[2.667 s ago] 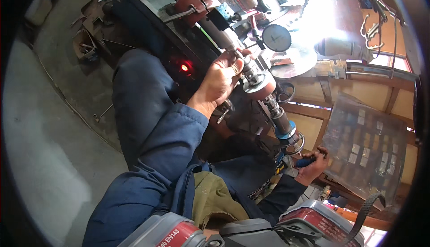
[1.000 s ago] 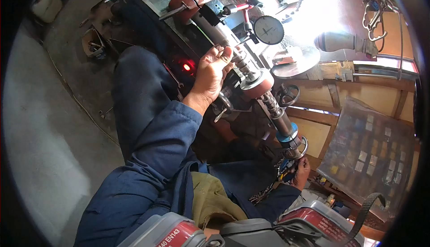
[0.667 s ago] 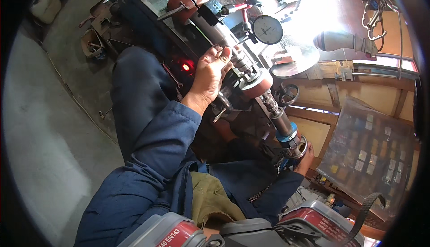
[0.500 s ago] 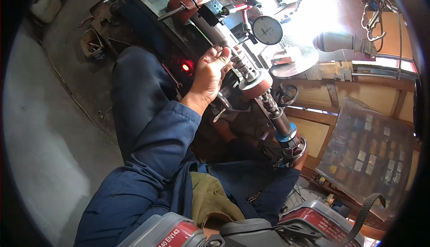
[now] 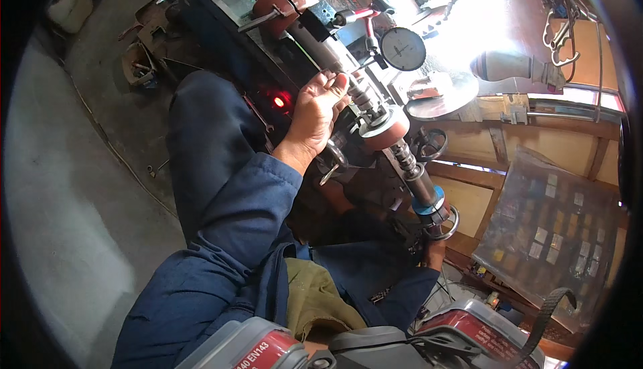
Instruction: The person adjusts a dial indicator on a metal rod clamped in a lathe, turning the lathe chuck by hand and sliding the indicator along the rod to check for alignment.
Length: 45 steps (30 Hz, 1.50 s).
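Note:
A long metal shaft [image 5: 362,96] with stepped lobes runs slantwise across the bench, from upper left to lower right. My left hand [image 5: 315,108] is closed against its near side, thumb and fingers pressed together; what lies in the pinch is hidden. Just beyond the fingertips, a round white dial gauge [image 5: 402,49] on a red-jointed arm [image 5: 365,14] points its thin stem at the shaft. At the shaft's lower right end is a metal ring-shaped handwheel [image 5: 454,225]. My right hand [image 5: 435,253] is at the ring's lower rim, its fingers mostly hidden.
Reddish collars [image 5: 387,134] surround the shaft, with a blue collar [image 5: 429,201] near the handwheel. A round metal disc [image 5: 442,104] stands beyond. Bright light glares on the bench top. A plastic-covered panel [image 5: 549,228] hangs at right; an open box [image 5: 138,64] sits on the floor at left.
My right hand has moved from the right side of the handwheel down to its lower rim. My left hand stays closed beside the shaft. The view has shifted slightly.

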Each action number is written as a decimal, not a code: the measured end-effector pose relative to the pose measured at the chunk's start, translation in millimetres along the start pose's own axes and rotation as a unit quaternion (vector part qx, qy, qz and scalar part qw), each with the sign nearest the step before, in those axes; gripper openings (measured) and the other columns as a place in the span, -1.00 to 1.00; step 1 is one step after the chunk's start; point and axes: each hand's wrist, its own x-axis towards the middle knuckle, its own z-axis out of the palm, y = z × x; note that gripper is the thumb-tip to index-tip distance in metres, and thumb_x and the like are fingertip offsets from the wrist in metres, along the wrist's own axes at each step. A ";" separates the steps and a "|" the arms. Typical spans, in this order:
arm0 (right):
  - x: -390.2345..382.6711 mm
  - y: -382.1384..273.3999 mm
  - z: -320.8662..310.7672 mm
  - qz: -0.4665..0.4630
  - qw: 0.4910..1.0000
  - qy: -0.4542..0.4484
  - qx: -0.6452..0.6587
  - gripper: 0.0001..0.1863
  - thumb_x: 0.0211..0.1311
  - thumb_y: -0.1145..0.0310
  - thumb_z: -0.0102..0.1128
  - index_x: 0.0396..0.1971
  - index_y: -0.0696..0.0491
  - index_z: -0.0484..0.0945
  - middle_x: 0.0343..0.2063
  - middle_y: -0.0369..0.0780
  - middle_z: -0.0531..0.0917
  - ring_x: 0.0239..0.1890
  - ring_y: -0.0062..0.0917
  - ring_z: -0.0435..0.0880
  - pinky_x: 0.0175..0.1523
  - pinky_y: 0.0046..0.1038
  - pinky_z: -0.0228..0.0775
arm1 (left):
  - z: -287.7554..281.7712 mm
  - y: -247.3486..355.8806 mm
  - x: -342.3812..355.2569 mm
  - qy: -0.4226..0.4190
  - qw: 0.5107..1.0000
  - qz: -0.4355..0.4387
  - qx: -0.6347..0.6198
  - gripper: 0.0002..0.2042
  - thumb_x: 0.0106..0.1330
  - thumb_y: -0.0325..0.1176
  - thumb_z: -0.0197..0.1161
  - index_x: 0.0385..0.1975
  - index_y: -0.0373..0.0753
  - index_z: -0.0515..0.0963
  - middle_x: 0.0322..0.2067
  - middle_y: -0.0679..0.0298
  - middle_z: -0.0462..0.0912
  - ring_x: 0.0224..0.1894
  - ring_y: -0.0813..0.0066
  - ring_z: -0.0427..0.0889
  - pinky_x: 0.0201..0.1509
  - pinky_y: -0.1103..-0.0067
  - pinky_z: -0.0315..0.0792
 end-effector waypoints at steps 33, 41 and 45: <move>-66.0 -206.5 123.5 -0.702 0.707 0.078 -0.044 -0.59 0.43 0.18 -0.02 0.09 0.10 0.18 -0.03 0.20 0.51 0.01 -0.07 0.58 0.01 -0.14 0.56 | -3.8 -16.9 3.3 -0.058 0.996 -0.018 0.062 -0.79 0.28 -0.42 0.32 -0.17 -0.35 0.53 -0.26 0.28 0.65 -0.22 0.62 0.58 -0.06 0.65 0.45; -49.5 -191.7 239.1 -0.681 0.720 -0.116 -0.064 -0.55 0.20 0.42 0.24 0.04 0.14 0.27 -0.11 0.11 0.60 -0.09 -0.12 0.65 -0.06 -0.25 0.55 | -11.2 -17.3 1.9 -0.115 0.993 -0.022 -0.022 -0.79 0.32 -0.48 0.25 -0.09 -0.32 0.51 -0.21 0.34 0.61 -0.16 0.63 0.55 0.00 0.64 0.43; -43.3 -186.1 266.2 -0.721 0.681 -0.097 -0.089 -0.55 0.14 0.49 0.27 0.01 0.14 0.31 -0.14 0.08 0.62 -0.18 -0.11 0.68 -0.14 -0.25 0.56 | -9.0 -15.1 1.1 -0.090 0.993 0.027 0.073 -0.86 0.29 -0.56 0.22 -0.17 -0.32 0.52 -0.26 0.33 0.60 -0.18 0.61 0.54 -0.02 0.62 0.42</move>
